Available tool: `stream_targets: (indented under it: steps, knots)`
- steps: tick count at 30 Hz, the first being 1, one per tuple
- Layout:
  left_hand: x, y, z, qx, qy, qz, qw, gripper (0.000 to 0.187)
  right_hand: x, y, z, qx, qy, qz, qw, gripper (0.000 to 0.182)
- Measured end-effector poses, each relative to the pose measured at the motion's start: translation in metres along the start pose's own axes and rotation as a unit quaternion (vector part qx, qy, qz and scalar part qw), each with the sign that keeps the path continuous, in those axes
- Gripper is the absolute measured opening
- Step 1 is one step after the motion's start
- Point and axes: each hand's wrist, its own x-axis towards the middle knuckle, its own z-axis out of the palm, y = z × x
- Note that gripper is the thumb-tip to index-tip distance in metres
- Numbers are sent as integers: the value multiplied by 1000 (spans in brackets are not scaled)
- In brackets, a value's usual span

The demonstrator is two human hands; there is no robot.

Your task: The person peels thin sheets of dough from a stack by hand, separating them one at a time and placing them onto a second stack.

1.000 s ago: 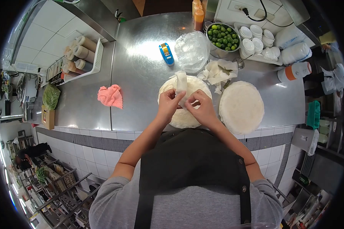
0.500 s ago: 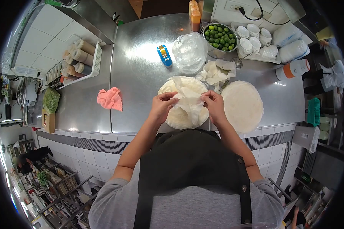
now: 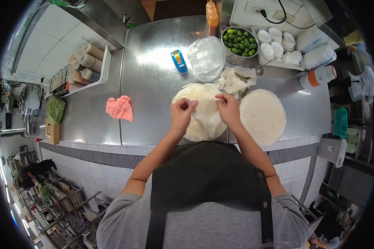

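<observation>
A thin, translucent white wrapper sheet (image 3: 205, 111) hangs between my two hands over a round pile of pale, thin wrappers (image 3: 195, 91). My left hand (image 3: 182, 115) pinches the sheet's left side between thumb and fingers. On the other side, my right hand (image 3: 229, 109) has its fingertips closed on the sheet's right edge. The sheet's lower part droops in folds onto the pile, so where one ends and the other starts is hard to see. A second round pale stack (image 3: 262, 118) lies to the right, close to my right forearm.
Behind the pile are crumpled wrapper scraps (image 3: 235, 79), a clear plastic bag (image 3: 206, 59) and a blue tape dispenser (image 3: 179, 62). Farther back stand a bowl of limes (image 3: 239, 42) and a tray of white cups (image 3: 278, 62). A pink cloth (image 3: 119, 108) lies left.
Both hands have shifted slightly, the left to the right and the right a little away from me. The sheet between them, bunched before, now looks flatter and more spread.
</observation>
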Motion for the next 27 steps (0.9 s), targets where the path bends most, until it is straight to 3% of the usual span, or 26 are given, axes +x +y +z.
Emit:
stream_targets:
  steps: [3,8,10,11,13,14,16,18,22,24,25,27]
  knots:
    - [9,-14,-14,5,38,0,999,18,0,6,-3,-10,-18,9,1000,24]
    - [6,-20,8,42,13,10,999,16,-12,-5,11,71,-89,-11,993,23]
    - [8,-17,19,118,43,141,982,20,-15,-16,17,111,-107,-5,988,21]
    - [9,-15,19,117,44,141,982,20,-17,-22,19,103,-96,-5,990,18]
    - [8,5,24,89,33,16,995,26,-20,-29,17,96,-85,-6,992,17]
    - [12,2,23,89,34,17,995,26,-20,-31,16,104,-69,7,992,19]
    - [20,-4,22,147,26,136,979,23,-19,-27,14,112,-54,20,992,21]
    - [27,-2,6,160,51,128,978,23,-15,-11,8,157,44,25,986,15]
    - [42,-2,-5,97,115,112,982,21,-24,2,-4,203,44,122,971,15]
    - [41,1,-4,90,124,115,981,20,-27,24,3,203,-40,100,973,16]
    - [37,4,-1,75,77,107,988,19,-25,37,5,204,-39,100,973,16]
    - [28,6,4,60,29,99,993,18,-21,44,6,182,-144,33,972,15]
